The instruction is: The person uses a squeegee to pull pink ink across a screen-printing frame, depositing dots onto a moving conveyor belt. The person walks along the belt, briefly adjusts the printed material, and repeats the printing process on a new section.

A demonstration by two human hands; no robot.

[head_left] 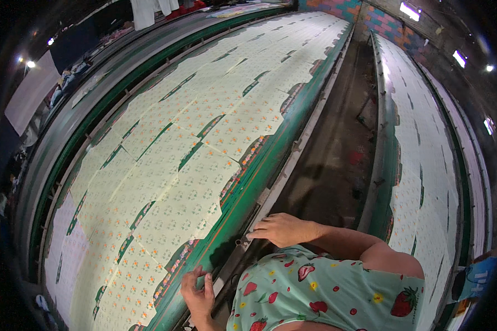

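Note:
Along the near edge of a long green printing table (215, 234) runs a metal rail (281, 182). My right hand (281, 229) rests at this rail, its fingers bent together at a small metal fitting (238, 242); whatever they may hold is too small to make out. Lower and to the left, my left hand (197, 291) hovers by the table edge, fingers loosely curled and the thumb apart, with nothing visible in it. Pale cut fabric panels (176, 201) with rows of small orange and grey prints lie flat over the table, green gaps showing between them.
A dark floor aisle (334, 149) runs to the right of the table. Beyond it stands another long table bearing pale panels (419, 149). At the far left is a further table (66, 140), with hanging cloth (33, 91) beside it. A painted brick wall (337, 8) closes the far end.

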